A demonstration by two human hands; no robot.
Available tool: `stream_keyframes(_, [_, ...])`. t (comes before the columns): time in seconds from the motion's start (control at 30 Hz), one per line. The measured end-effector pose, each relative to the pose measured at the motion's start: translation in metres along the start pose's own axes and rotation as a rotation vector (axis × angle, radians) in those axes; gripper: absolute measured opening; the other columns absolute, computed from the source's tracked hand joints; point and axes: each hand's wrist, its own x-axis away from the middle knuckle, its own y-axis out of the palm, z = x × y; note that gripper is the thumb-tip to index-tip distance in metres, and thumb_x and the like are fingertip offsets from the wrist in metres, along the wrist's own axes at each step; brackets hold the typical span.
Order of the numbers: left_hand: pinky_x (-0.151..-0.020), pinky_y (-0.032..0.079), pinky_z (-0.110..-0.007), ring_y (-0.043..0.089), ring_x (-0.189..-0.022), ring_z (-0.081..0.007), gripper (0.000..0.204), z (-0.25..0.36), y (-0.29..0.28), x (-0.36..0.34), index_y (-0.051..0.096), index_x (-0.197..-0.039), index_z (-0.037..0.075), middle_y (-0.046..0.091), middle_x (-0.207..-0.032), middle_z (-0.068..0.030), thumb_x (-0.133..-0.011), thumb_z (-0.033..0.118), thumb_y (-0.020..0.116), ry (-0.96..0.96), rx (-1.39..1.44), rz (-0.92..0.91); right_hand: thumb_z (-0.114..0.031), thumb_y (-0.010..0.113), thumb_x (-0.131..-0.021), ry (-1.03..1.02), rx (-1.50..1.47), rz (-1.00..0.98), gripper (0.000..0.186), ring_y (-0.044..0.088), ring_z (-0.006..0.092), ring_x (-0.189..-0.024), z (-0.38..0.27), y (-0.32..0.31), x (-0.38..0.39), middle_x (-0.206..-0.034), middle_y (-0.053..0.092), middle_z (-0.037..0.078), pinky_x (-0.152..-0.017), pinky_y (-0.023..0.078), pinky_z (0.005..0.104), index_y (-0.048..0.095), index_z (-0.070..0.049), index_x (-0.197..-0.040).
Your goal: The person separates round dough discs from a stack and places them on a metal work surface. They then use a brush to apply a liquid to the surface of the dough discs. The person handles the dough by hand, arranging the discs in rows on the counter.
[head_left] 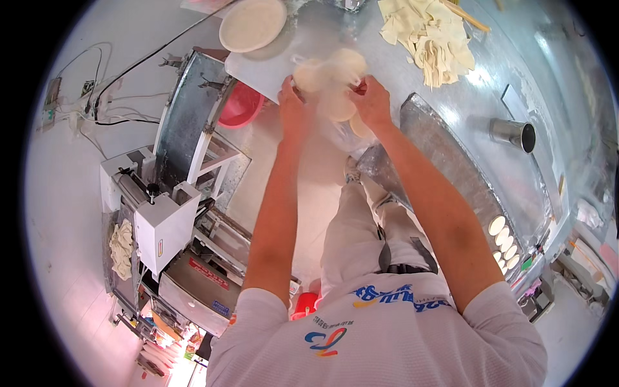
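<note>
Several pale round dough discs [345, 64] are between my hands at the near edge of a metal worktop, blurred by a whitish haze; one hangs lower beside my right hand. My left hand [291, 95] has its fingers closed at the edge of the left disc. My right hand [369, 100], fingers curled, grips the discs on the right. Just beyond lie a round tray [253, 22] at the left and a floury heap of cut dough sheets [425, 35] with a wooden stick at the right.
A dough roller machine [161, 232] with a metal conveyor [180, 109] stands at the left, near a pink basin [238, 113]. At right are a steel cylinder [512, 134], a long floury tray [438, 148] and several small discs [503, 238]. Cables [116, 119] run along the left.
</note>
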Motion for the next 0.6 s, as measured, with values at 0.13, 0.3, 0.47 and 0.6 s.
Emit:
stream_keyframes(0.13, [-0.101,0.055,-0.045,0.061,-0.125,-0.0346,0.08,0.0,0.003,0.001,0.051,-0.15,0.003,0.062,-0.136,-0.0214,-0.081,0.02,0.088,-0.04,0.171,-0.134,-0.012,0.085,-0.083,0.089,-0.01,-0.006,0.032,0.075,0.0232,-0.087,0.003,-0.008,0.017,-0.095,0.078,0.013,-0.082,0.06,0.0358,0.069,0.001,-0.107])
stream_keyframes(0.3, [-0.093,0.059,-0.041,0.07,-0.111,-0.0325,0.072,-0.012,-0.007,-0.04,0.054,-0.145,-0.002,0.066,-0.131,-0.0211,-0.084,0.018,0.087,0.097,0.146,-0.034,-0.007,0.084,-0.083,0.066,-0.118,0.01,0.025,0.075,0.0214,-0.086,-0.008,0.002,0.01,-0.093,0.077,0.011,-0.081,0.06,0.0345,0.07,0.001,-0.103])
stream_keyframes(0.47, [-0.094,0.059,-0.039,0.073,-0.108,-0.0287,0.061,-0.002,-0.014,-0.006,0.056,-0.136,-0.006,0.071,-0.125,-0.0196,-0.087,0.016,0.086,0.02,0.02,0.009,-0.007,0.083,-0.084,0.1,-0.118,0.032,0.021,0.075,0.0204,-0.085,-0.005,0.001,0.007,-0.093,0.077,0.01,-0.079,0.059,0.0351,0.071,0.001,-0.1])
stream_keyframes(0.6, [-0.094,0.057,-0.04,0.072,-0.108,-0.0284,0.06,-0.007,0.001,0.052,0.058,-0.13,-0.005,0.07,-0.122,-0.0179,-0.084,0.015,0.089,-0.141,0.133,-0.118,-0.01,0.083,-0.085,0.058,-0.109,0.051,0.02,0.075,0.0214,-0.085,-0.009,0.003,0.007,-0.093,0.078,0.011,-0.079,0.059,0.0362,0.072,0.0,-0.098])
